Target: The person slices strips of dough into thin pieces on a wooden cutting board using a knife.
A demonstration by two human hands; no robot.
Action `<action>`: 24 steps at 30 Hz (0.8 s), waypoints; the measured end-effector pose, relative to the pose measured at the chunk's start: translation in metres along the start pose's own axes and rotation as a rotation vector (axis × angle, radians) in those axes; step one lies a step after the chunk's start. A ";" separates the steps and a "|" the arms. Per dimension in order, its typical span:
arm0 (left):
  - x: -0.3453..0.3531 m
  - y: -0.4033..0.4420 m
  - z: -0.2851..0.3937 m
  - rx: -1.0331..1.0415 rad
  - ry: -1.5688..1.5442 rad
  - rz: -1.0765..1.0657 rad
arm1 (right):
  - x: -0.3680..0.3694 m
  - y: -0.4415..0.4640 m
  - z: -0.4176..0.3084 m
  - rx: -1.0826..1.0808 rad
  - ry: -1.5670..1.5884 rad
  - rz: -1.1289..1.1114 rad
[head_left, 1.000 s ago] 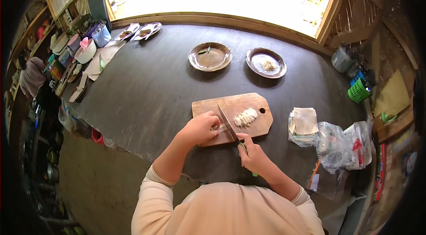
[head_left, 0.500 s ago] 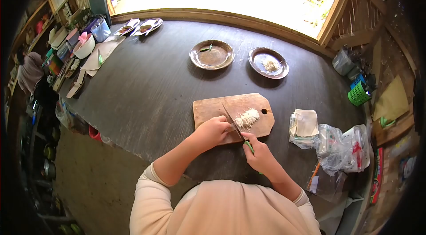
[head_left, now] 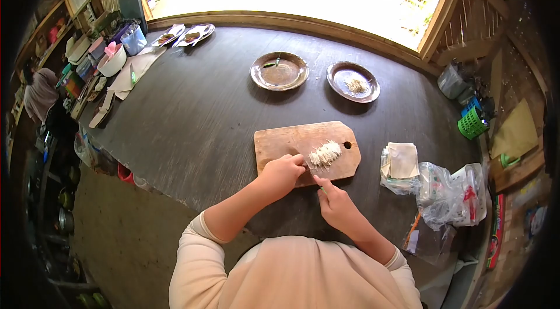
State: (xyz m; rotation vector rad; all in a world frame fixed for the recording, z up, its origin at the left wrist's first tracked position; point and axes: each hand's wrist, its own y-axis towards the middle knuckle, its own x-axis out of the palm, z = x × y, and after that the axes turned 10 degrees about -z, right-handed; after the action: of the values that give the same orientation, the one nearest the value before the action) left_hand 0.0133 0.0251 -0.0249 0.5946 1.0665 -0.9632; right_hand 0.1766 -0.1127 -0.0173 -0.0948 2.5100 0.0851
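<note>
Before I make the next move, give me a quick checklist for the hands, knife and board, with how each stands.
1. Right hand gripping the knife by its green handle: ok.
2. Blade in plain view: not ok, it barely shows between the hands.
3. Left hand fingers clear of the blade: cannot tell, the gap is too small to read.
4. White shredded pile wholly on the cutting board: cannot tell, stray bits are too fine.
5. Two plates off the board: ok, both sit beyond it.
6. Board steady under pressure: cannot tell from one view.
</note>
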 end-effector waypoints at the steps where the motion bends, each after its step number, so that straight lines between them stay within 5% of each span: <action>1: -0.001 -0.001 0.000 -0.001 0.022 -0.012 | 0.001 0.000 0.000 0.001 0.000 0.001; 24: 0.000 -0.001 0.006 0.008 0.139 -0.021 | 0.001 0.005 -0.004 0.017 -0.021 -0.038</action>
State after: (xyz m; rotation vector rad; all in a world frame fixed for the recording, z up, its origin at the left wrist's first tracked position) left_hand 0.0147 0.0196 -0.0221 0.6657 1.1943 -0.9555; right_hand 0.1728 -0.1077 -0.0146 -0.1334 2.4867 0.0488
